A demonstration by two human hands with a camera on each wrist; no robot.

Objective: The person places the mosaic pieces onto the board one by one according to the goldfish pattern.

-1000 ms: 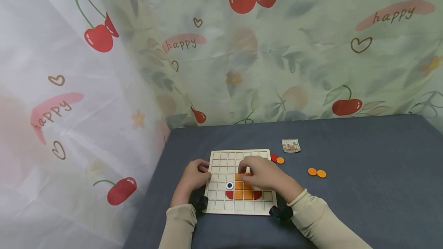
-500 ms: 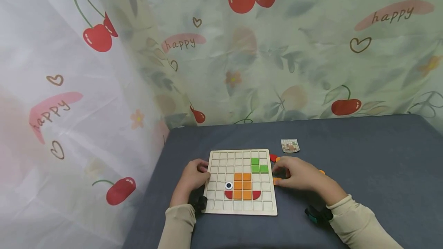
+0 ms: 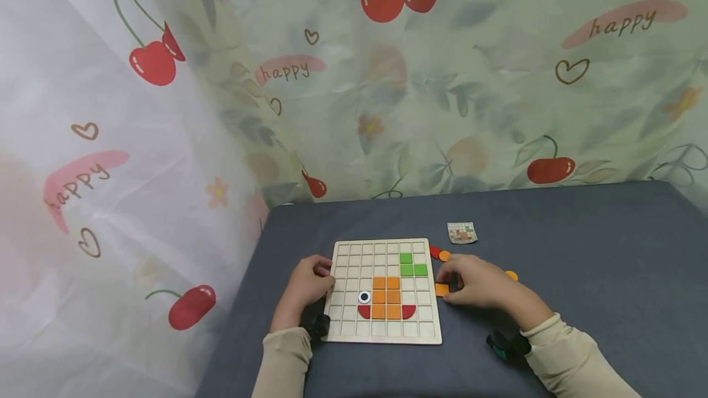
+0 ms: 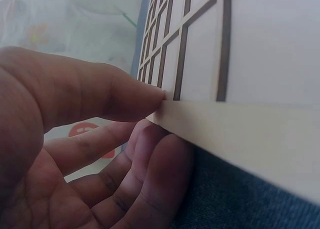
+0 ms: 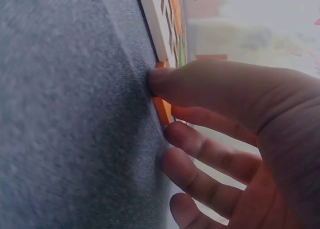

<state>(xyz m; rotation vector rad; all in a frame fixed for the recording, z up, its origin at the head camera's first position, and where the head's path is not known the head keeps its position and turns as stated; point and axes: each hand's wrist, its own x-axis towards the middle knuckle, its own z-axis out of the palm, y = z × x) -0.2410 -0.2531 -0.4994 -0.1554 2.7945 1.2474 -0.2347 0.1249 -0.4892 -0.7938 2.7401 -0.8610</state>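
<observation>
The grid board [image 3: 355, 271] was gripped by the left hand [image 3: 311, 278], seemingly for steadiness, while an orange tile [image 3: 442, 289] was pinched by the right hand [image 3: 477, 281].

I see cherry-print curtains [image 3: 343, 97] screening off a dark grey table [image 3: 570, 263]; home or workplace, I can't tell.

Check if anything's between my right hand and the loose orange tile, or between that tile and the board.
Nothing visible blocks your right hand: its thumb touches the tile. The tile lies by the right edge of the board; only the raised rim separates it from the squares.
</observation>
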